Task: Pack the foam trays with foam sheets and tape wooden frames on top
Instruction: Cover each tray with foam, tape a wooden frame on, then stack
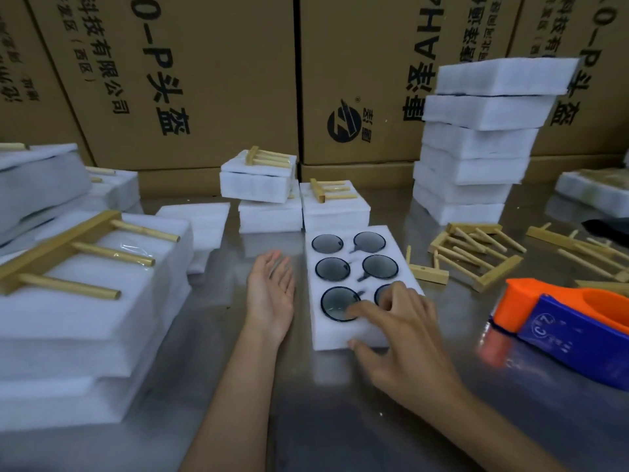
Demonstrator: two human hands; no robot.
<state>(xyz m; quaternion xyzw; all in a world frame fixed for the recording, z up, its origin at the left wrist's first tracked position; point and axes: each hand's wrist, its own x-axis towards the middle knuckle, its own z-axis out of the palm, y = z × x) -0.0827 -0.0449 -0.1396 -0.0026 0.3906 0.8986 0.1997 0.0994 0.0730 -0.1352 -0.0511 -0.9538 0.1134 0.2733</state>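
Observation:
A white foam tray (318, 332) with several round dark glass pieces in its pockets lies on the metal table in front of me. My right hand (401, 332) rests over its near right corner, fingers loosely bent on the foam and the thumb at the near edge. My left hand (272, 287) lies palm up, fingers straight, just left of the tray and holds nothing. Thin foam sheets (197, 216) lie to the left. Loose wooden frames (476, 257) are piled to the right. An orange and blue tape dispenser (571, 321) sits at the right.
Packed foam trays with taped wooden frames (78, 301) are stacked at the left and behind the tray (335, 206). A tall stack of foam trays (476, 144) stands at the back right. Cardboard boxes (204, 80) wall off the back.

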